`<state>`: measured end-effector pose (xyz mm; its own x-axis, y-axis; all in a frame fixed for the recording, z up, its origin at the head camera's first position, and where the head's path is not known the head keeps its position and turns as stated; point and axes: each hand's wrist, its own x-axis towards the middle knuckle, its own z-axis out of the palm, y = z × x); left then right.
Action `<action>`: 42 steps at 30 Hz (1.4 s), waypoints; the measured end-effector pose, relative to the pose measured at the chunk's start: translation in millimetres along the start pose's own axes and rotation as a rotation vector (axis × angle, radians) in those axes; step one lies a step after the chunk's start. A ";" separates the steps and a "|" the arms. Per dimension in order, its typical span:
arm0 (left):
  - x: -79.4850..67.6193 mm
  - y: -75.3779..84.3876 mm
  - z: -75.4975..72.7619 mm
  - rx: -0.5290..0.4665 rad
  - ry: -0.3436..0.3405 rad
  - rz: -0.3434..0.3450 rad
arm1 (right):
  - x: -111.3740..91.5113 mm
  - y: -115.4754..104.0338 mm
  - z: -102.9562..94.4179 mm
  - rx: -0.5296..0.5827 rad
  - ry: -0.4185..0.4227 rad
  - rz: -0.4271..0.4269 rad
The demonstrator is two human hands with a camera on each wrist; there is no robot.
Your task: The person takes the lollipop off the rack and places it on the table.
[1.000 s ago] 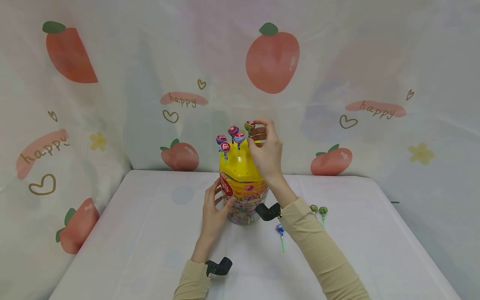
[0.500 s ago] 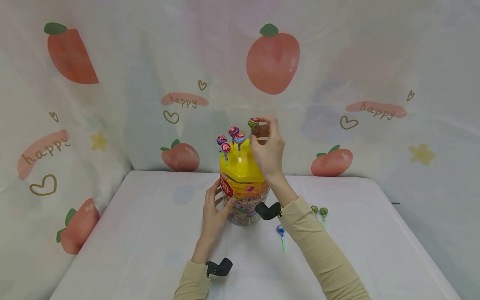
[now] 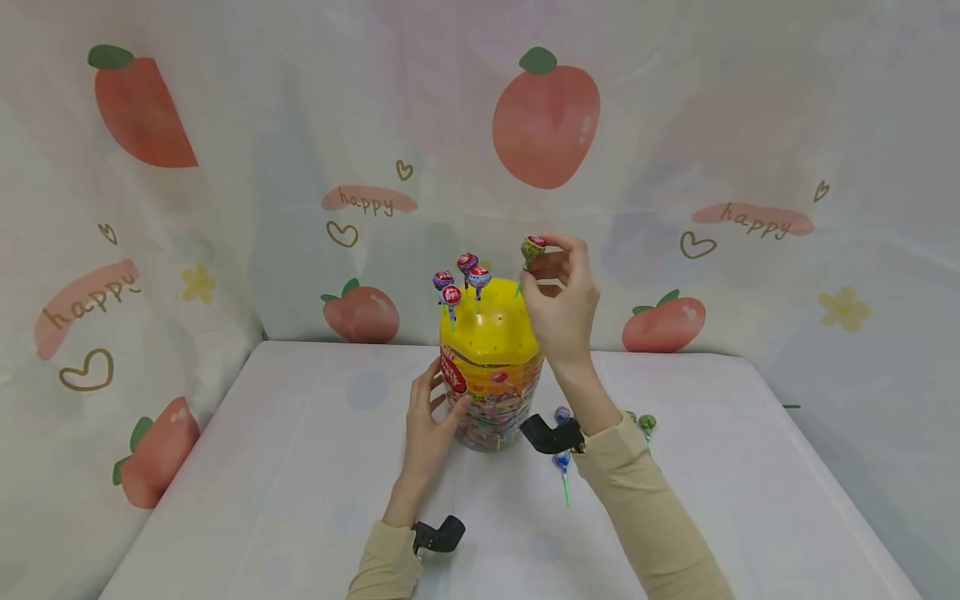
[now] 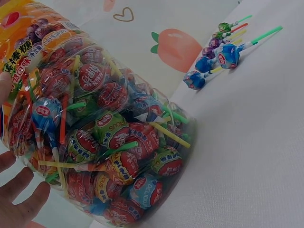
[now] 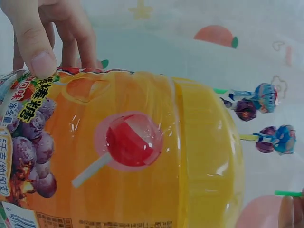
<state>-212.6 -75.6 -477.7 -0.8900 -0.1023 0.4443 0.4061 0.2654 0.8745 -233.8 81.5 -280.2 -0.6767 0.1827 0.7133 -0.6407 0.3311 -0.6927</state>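
Observation:
A clear plastic candy jar [image 3: 501, 404] packed with wrapped lollipops stands in the middle of the table, topped by a yellow lid [image 3: 495, 321] with small holes. Several lollipops [image 3: 451, 296] stick up from the left part of this lid. My left hand [image 3: 427, 425] holds the jar's left side, thumb in front; its fingers [image 4: 31, 204] are spread at the jar in the left wrist view. My right hand [image 3: 561, 300] pinches a green-wrapped lollipop [image 3: 532, 248] just above the lid's right edge, its stick angled down to the left. Only that hand's fingertips show in the right wrist view.
On the white table right of the jar lie several loose lollipops, among them a blue one [image 3: 562, 461] and a green one [image 3: 647, 422]; the right forearm covers part of them. A fruit-printed cloth [image 3: 450, 100] hangs behind the table.
My right hand has moved right with the green lollipop, from the lid's top to its right edge. The left hand and the jar have stayed put.

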 end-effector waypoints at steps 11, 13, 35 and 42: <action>0.1 -0.9 0.4 0.001 0.001 -0.003 | -22.0 -1.8 -25.7 0.016 -0.004 0.085; 0.1 -0.8 0.4 0.003 0.000 -0.005 | -27.3 -1.2 -30.7 0.027 -0.007 0.117; 0.0 0.9 0.5 -0.006 0.002 -0.007 | -96.1 30.0 -65.7 0.020 0.060 0.249; -0.8 1.4 0.5 -0.004 0.007 -0.003 | -118.3 41.3 -71.4 0.007 0.054 0.357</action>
<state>-211.5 -74.7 -476.9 -0.8896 -0.1098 0.4434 0.4045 0.2616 0.8763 -154.3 139.7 -385.5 -0.8383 0.3342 0.4308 -0.3701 0.2315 -0.8997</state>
